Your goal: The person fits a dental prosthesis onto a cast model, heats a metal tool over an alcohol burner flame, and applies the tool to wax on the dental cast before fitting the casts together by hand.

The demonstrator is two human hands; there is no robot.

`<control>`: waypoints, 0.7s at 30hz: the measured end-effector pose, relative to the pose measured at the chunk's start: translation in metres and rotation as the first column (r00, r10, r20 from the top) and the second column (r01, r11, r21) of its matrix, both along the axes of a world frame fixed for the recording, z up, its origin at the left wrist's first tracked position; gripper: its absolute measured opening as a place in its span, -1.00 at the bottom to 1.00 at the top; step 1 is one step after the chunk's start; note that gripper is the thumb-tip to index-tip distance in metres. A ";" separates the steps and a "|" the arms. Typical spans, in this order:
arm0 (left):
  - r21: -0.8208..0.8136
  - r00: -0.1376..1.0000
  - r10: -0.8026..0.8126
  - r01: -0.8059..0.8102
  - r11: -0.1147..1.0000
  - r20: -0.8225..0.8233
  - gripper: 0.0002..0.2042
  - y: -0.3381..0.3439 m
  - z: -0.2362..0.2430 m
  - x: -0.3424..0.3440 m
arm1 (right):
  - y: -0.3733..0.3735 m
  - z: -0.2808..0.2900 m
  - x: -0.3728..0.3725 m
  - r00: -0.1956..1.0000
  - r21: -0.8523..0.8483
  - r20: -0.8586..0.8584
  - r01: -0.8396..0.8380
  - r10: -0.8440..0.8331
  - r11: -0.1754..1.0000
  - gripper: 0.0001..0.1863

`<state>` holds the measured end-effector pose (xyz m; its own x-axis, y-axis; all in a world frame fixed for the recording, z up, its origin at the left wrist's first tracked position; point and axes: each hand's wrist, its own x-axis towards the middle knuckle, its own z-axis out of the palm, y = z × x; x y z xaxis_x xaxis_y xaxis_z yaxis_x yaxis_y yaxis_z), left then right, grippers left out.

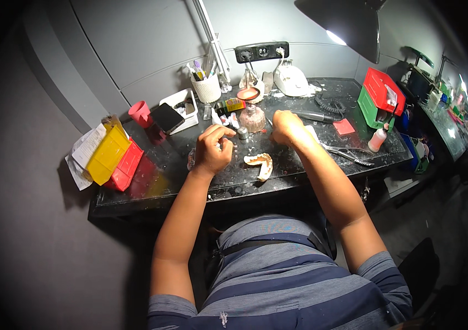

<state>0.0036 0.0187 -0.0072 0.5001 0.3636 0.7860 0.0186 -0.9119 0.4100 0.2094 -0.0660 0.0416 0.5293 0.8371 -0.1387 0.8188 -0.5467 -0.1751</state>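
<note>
Curling your left hand (215,148) loosely and your right hand (289,127) more tightly above the table (176,157) (can't tell whether either grips anything), you have the plaster cast (266,165) lying between them, slightly nearer you, probably for easy reach from either side.

Garment worn: a short-sleeved striped shirt (278,291), broad navy bands alternating with grey bands made up of fine lines; a narrow black band (256,242) crosses it near the waist, and a small, irregular whitish mark (223,319) shows on the front, its nature unclear. The left sleeve (172,304) and right sleeve (384,273) carry matching stripes, with grey at the hems; forearms and hands are bare.
</note>
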 end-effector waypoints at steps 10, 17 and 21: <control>0.067 1.000 0.015 -0.015 0.998 -0.003 -0.83 0.000 -0.002 0.001 | 0.023 0.002 0.003 0.998 0.068 0.038 0.043 -0.046 0.997 -0.51; 0.081 0.999 -0.049 0.049 0.995 0.000 -0.84 -0.003 0.005 -0.003 | 0.019 0.014 0.022 0.995 0.006 -0.091 0.048 -0.047 0.999 -0.71; 0.053 0.998 -0.056 0.057 0.997 -0.028 -0.85 -0.004 0.003 0.001 | -0.015 0.004 0.059 0.997 0.354 0.057 -0.062 0.045 0.933 -0.64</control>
